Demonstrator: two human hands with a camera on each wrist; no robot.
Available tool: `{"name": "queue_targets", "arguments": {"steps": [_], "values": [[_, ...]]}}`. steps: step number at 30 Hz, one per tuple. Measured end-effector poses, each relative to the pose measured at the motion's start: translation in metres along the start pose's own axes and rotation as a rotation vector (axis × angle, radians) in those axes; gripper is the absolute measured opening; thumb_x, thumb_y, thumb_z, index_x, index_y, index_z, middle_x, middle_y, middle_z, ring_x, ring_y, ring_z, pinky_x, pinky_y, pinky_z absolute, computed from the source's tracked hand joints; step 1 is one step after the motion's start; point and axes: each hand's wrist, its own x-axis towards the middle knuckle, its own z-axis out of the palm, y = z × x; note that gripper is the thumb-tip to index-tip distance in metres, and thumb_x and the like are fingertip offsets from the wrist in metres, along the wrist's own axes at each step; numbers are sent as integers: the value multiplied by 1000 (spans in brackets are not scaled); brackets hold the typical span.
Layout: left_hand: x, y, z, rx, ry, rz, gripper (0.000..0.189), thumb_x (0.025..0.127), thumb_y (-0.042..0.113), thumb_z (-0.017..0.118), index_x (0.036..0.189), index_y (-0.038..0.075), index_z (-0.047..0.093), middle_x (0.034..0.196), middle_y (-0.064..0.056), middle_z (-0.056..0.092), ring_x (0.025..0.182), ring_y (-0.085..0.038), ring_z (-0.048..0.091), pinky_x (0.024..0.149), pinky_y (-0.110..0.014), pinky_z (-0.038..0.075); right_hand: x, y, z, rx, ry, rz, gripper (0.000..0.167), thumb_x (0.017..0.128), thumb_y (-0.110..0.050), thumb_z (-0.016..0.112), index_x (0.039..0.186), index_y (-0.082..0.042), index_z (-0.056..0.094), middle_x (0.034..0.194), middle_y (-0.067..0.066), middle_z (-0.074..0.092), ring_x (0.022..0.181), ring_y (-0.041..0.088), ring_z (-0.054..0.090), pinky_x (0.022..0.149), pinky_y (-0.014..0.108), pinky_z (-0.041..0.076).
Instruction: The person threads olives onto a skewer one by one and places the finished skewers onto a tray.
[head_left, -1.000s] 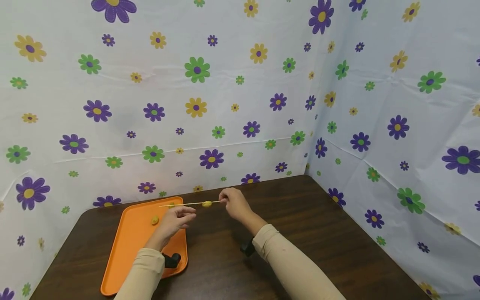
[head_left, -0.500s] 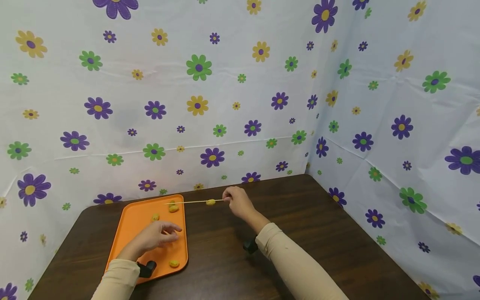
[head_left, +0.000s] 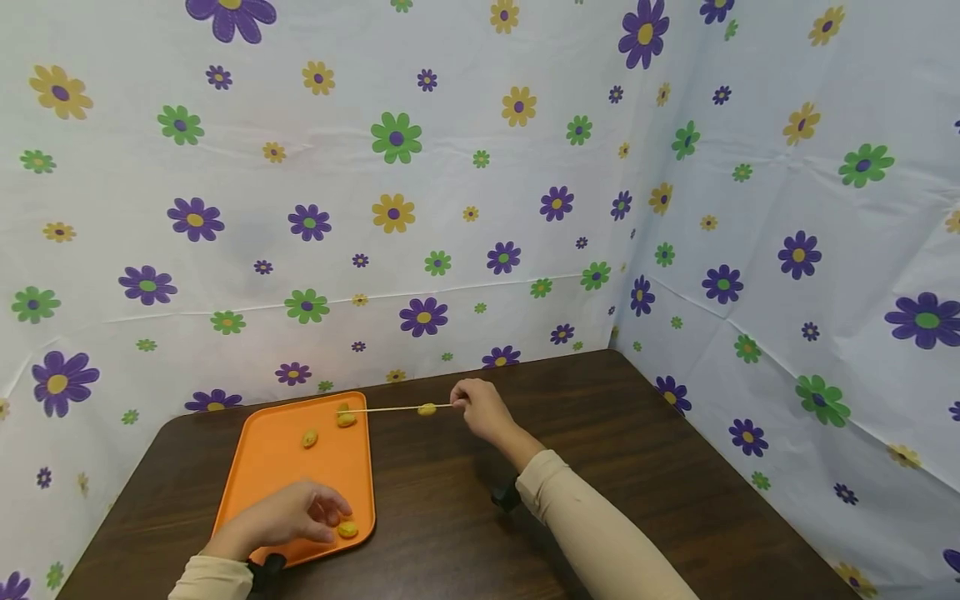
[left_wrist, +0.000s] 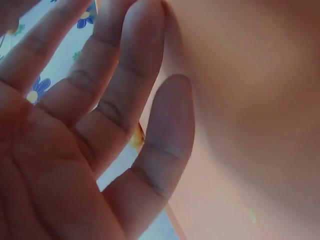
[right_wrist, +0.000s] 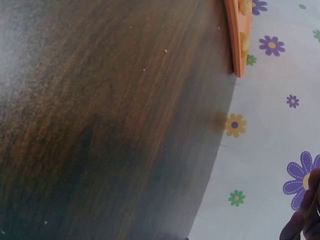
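In the head view my right hand (head_left: pixel 483 410) pinches the right end of a thin pale skewer (head_left: pixel 390 409), held level above the table. A small yellow lump (head_left: pixel 427 409) is threaded on it, close to those fingers. My left hand (head_left: pixel 296 512) hovers over the near part of an orange tray (head_left: pixel 262 442), fingers loosely bent, right beside another yellow lump (head_left: pixel 347 529). Whether it touches that lump cannot be seen. The left wrist view shows bent fingers (left_wrist: pixel 140 75) with nothing held. Only fingertips (right_wrist: pixel 295 227) of the right hand show in the right wrist view.
More yellow lumps lie on the tray, one (head_left: pixel 310 438) mid-tray and others (head_left: pixel 346 420) at its far right corner, under the skewer's tip. The dark wooden table (head_left: pixel 585 467) meets a flowered white sheet (head_left: pixel 480 208) at the back and right.
My left hand has left the skewer and come down over the tray to the near lump. The right hand, still holding the skewer, has shifted slightly right.
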Motion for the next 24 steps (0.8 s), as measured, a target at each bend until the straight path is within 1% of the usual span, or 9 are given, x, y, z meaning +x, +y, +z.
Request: {"name": "queue_targets", "arguments": {"steps": [4,9,12,16,18,21,24], "values": [[2,3,6,61,12,10,27,85,0,79,110,-3,71,95,-7,67,82,-12,58,71,-24,52,-1,1,0,9,0,-1,15,95,2,66,85,-9,66,88,3,65,79,15,56,73,30,52],[4,7,12,75,4,-4,28,81,-1,82,105,2,68,92,-7,61,77,-14,55,66,-25,50,-4,3,2,18,3,5,14,94,3,67,86,-8,66,88,2,65,79,15,56,73,30,52],[7,7,12,71,1,3,25,80,-2,82,101,3,68,89,-6,61,74,-13,54,64,-25,49,-1,4,0,10,-7,11,14,94,2,67,86,-9,66,88,1,65,78,14,55,72,29,52],[7,2,16,73,7,13,18,82,-4,79,95,4,71,82,-2,64,73,-9,55,64,-24,48,-4,7,3,10,-5,24,14,94,1,68,85,-10,66,87,1,64,78,14,55,72,29,52],[9,-1,17,95,21,24,16,82,-4,79,93,5,72,80,2,64,72,-6,55,64,-23,48,-3,8,3,10,3,22,14,94,1,68,85,-10,66,88,2,64,78,14,56,72,30,52],[12,-4,18,120,28,20,11,86,0,77,92,8,73,78,5,63,70,-4,54,63,-23,47,-2,9,4,13,2,23,14,94,1,67,85,-10,66,88,2,64,79,15,56,73,30,52],[10,-4,16,136,43,9,4,91,6,74,94,9,73,81,4,66,72,-5,56,65,-24,48,-3,9,5,18,-8,29,14,95,1,67,86,-10,66,89,2,64,80,15,56,74,30,52]]}}
